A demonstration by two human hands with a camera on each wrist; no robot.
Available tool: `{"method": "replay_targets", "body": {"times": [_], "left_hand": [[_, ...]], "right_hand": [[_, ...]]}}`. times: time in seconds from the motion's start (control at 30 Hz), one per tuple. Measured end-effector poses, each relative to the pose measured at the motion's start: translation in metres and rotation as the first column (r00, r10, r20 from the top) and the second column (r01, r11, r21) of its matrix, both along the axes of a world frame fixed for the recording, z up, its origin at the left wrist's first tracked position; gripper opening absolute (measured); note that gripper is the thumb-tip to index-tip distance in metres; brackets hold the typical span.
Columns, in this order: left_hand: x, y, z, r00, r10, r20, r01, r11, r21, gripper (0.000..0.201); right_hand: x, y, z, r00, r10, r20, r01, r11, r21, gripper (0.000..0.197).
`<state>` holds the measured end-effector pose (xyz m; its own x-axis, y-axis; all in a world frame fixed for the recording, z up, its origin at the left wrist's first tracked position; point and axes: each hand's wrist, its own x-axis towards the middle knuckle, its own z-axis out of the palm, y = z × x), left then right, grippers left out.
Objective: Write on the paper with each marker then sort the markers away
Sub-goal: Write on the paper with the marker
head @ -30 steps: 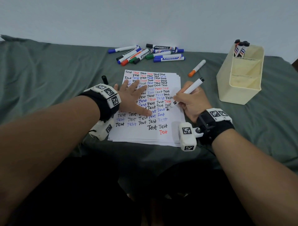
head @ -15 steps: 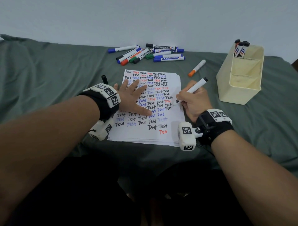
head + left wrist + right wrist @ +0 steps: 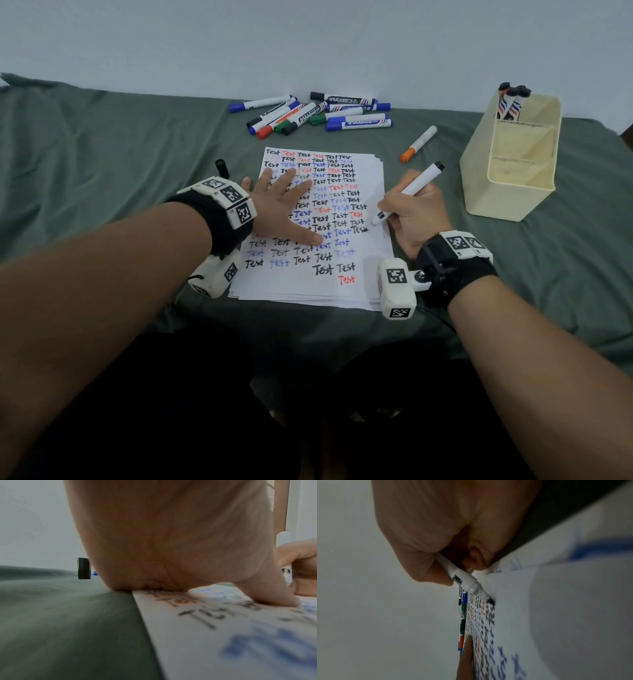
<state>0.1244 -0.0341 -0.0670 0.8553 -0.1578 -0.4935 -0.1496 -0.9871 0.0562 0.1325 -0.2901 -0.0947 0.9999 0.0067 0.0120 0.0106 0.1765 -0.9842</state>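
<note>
- Pinching the marker (image 3: pixel 407 193), the right hand (image 3: pixel 412 219) kept its tip on the paper's (image 3: pixel 308 287) right edge; another stroke risked inking the cloth (image 3: pixel 102 154).
- Left hand (image 3: pixel 281 212) lay spread on the paper; lifting it could let sheets slide.

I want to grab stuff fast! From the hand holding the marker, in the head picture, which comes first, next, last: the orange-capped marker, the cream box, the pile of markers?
From the right hand:
1. Orange-capped marker, just beyond it.
2. Cream box, to its right; too close to the first to call surely.
3. Pile of markers, far back by the wall.
</note>
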Motion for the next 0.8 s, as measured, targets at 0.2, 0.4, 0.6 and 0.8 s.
{"method": "replay_targets", "body": {"times": [0.2, 0.4, 0.6, 0.8], "left_hand": [[0.001, 0.001, -0.002, 1.0, -0.009, 0.004, 0.009, 1.0, 0.007, 0.135], [0.003, 0.002, -0.006, 1.0, -0.018, 0.015, 0.018, 1.0, 0.013, 0.138], [0.005, 0.009, 0.001, 0.968, -0.035, 0.248, 0.036, 0.999, -0.001, 0.119], [0.02, 0.047, 0.02, 0.855, 0.056, 0.516, -0.111, 0.991, 0.076, 0.06]], "right_hand": [[0.001, -0.001, -0.002, 1.0, 0.001, 0.004, -0.001, 1.0, -0.003, 0.036], [0.002, -0.002, 0.001, 0.999, -0.018, -0.05, 0.024, 0.992, 0.12, 0.034], [-0.001, 0.0, 0.007, 0.998, 0.05, -0.038, -0.041, 0.975, 0.219, 0.026], [-0.005, -0.001, 0.01, 0.995, 0.095, -0.022, -0.087, 0.969, 0.232, 0.014]]}}
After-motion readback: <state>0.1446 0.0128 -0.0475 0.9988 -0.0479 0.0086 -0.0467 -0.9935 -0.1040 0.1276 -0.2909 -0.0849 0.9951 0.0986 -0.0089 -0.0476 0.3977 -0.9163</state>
